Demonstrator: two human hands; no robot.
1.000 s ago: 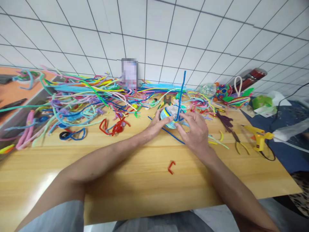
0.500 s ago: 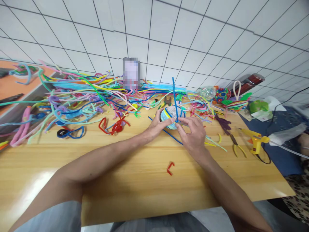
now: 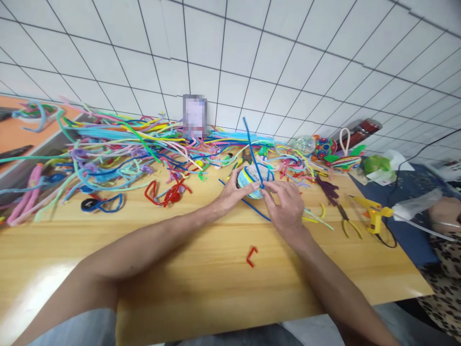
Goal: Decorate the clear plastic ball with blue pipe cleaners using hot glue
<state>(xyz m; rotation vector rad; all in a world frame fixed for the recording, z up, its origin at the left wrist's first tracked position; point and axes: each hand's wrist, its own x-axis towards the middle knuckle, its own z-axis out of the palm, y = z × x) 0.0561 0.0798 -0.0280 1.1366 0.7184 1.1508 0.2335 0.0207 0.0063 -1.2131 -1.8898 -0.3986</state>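
My left hand is wrapped round the left side of a small round ball, banded in light blue, yellow and dark blue pipe cleaner. My right hand pinches a dark blue pipe cleaner against the ball's near right side, thumb and forefinger together. Its long free end sticks up past the ball, leaning left. Both thumbs meet close to the pinched spot. Under the hands, another blue pipe cleaner lies on the table. A short bent red piece is nearer to me.
Tangled pipe cleaners heap along the wall, with a phone-like pixelated panel upright behind. Yellow-handled pliers and a yellow glue gun lie at the right, near finished colourful ornaments. Part of another person shows at the right edge.
The upright end of the blue pipe cleaner has tipped to the left. Both hands keep their hold on the ball; the view has shifted slightly.
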